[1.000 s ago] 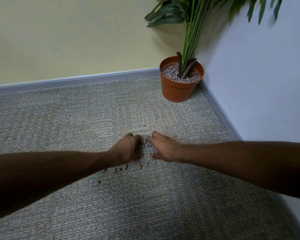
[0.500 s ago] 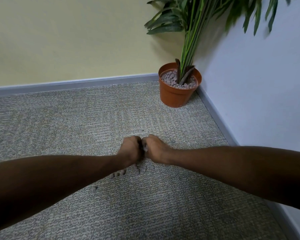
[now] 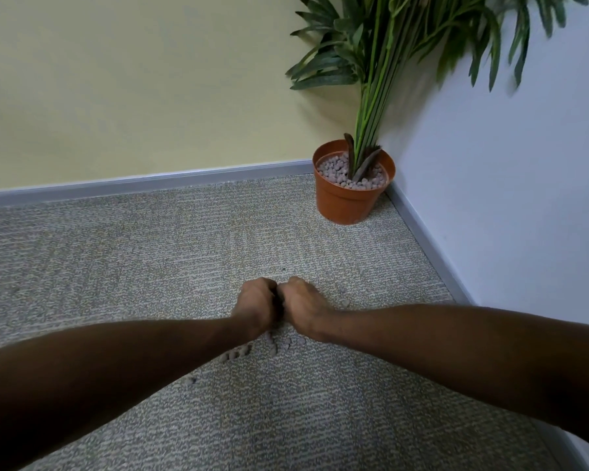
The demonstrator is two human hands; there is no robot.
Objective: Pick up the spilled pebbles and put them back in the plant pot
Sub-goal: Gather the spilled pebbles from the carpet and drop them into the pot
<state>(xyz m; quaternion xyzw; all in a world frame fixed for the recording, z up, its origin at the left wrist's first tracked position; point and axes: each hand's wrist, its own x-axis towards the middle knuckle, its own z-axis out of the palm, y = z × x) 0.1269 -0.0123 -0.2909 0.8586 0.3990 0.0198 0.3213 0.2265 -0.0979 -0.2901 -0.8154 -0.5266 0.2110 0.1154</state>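
My left hand (image 3: 255, 304) and my right hand (image 3: 304, 303) sit knuckle to knuckle on the grey carpet (image 3: 150, 260), fingers curled inward around a heap of pebbles that they hide. Several loose grey-pink pebbles (image 3: 280, 345) lie on the carpet just behind the hands. A single pebble (image 3: 191, 380) lies beside my left forearm, and another (image 3: 344, 302) lies to the right of my right hand. The orange plant pot (image 3: 347, 203) stands in the far right corner, filled with the same kind of pebbles (image 3: 334, 169) around the green plant's stems (image 3: 371, 107).
A yellow wall with a grey skirting board (image 3: 143, 183) runs along the back. A pale blue wall (image 3: 507, 198) closes the right side, its skirting running down to the lower right. Long leaves hang over the pot and the corner.
My hands have closed together over the pebble heap that lay open between them a second ago. The view has tilted, so the pot sits farther from the hands.
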